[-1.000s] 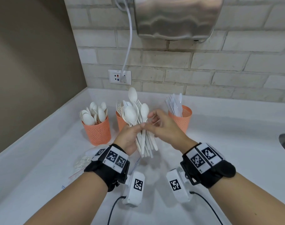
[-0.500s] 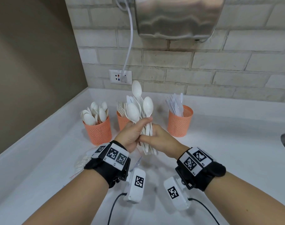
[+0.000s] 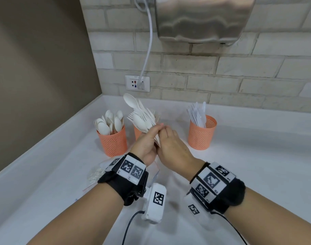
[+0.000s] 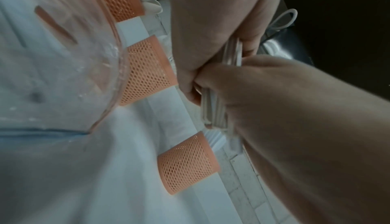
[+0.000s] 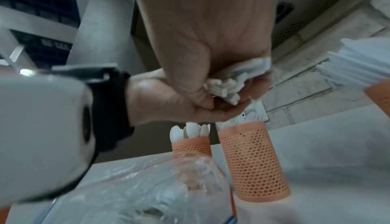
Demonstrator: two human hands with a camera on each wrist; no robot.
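Tipped leftward: white plastic cutlery bundle clenched in left hand, handles seemingly pinched by right hand, unsorted yet.

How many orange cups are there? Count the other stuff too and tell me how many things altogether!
Orange mesh cups: 3
Bundle of white cutlery: 1
Clear plastic bag: 1
Hand dryer: 1
Wall socket: 1
Total: 7

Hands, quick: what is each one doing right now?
Left hand: grips the cutlery bundle.
Right hand: closed round the same bundle, at its handles.
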